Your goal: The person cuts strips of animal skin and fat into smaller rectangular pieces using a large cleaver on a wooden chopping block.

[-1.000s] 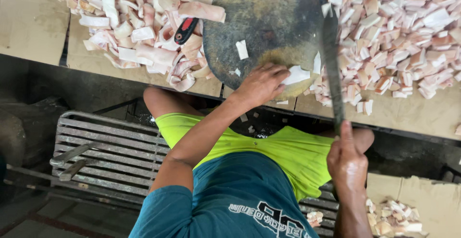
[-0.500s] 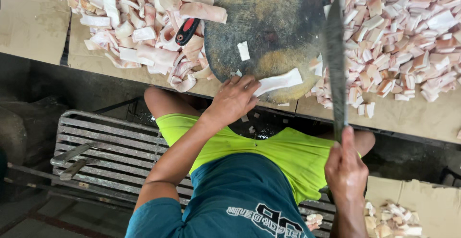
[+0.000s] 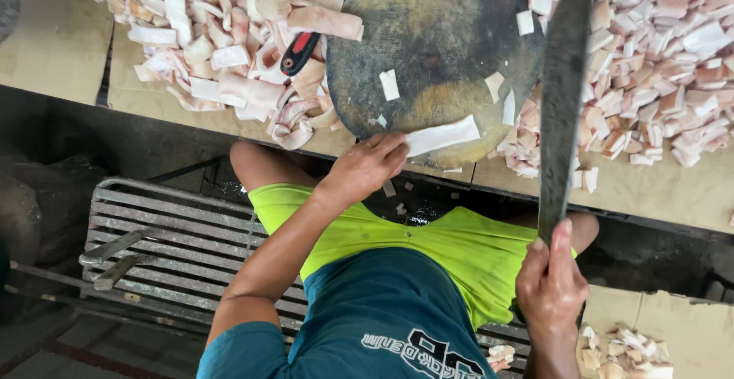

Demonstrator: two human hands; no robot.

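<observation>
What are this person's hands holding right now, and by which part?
The right hand grips a long cleaver by its handle, blade raised. The left hand pins a pale strip at its near end on the round board.

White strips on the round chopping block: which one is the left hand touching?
The long strip at the block's near edge, under the left hand's fingertips. The other pieces on the block are short, scattered and untouched.
</observation>
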